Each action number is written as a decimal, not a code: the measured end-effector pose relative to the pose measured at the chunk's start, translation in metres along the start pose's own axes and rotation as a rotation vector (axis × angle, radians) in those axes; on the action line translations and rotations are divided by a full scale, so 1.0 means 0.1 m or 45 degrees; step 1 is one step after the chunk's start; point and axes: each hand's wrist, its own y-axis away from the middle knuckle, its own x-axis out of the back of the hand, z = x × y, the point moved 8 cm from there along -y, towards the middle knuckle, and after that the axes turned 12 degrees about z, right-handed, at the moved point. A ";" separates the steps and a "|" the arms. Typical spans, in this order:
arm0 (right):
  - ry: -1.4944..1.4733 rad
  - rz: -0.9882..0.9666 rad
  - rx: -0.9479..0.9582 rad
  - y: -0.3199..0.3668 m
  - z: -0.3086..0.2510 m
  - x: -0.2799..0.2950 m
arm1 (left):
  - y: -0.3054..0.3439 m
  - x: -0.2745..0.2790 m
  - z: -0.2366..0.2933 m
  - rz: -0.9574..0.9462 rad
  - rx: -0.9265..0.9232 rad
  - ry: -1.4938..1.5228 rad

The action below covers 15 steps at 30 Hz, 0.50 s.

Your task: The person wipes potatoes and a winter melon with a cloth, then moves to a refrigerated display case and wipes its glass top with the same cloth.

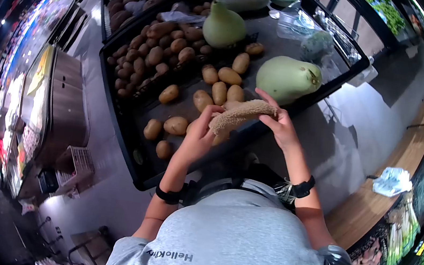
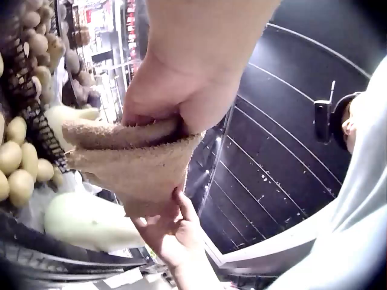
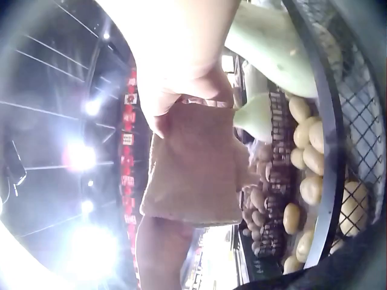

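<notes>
A folded tan cloth with a rough, towel-like surface [image 1: 241, 116] is held up between both hands, above the front edge of the black produce bin. My left hand [image 1: 202, 134] grips its left end; in the left wrist view the left hand's fingers [image 2: 175, 96] go into the fold. The right hand [image 1: 280, 128] pinches the other end, with one finger stretched out toward the pale green gourd [image 1: 287, 80]. In the right wrist view the cloth [image 3: 193, 166] hangs flat below the right hand [image 3: 196, 93].
Yellow potatoes [image 1: 175, 125] lie loose in the bin [image 1: 122, 133], with darker potatoes [image 1: 156, 56] heaped behind them at the left. An upright gourd [image 1: 224, 26] stands farther back. At the right, a plastic bag [image 1: 392, 182] lies on a wooden ledge [image 1: 369, 206].
</notes>
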 end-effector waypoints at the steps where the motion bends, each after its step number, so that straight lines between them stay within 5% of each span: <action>1: 0.027 -0.001 -0.008 0.06 -0.08 0.07 | -0.02 -0.13 -0.07 -0.072 0.068 0.121; 5: 0.170 -0.085 0.047 0.28 -0.09 0.26 | -0.03 -0.61 -0.08 -0.376 0.286 0.527; 11: -0.048 0.104 -0.044 0.29 -0.10 0.68 | -0.25 -0.85 -0.09 -0.441 0.458 0.524; 15: 0.022 0.275 -0.047 0.38 -0.22 1.15 | -0.45 -1.08 -0.21 -0.419 0.284 0.359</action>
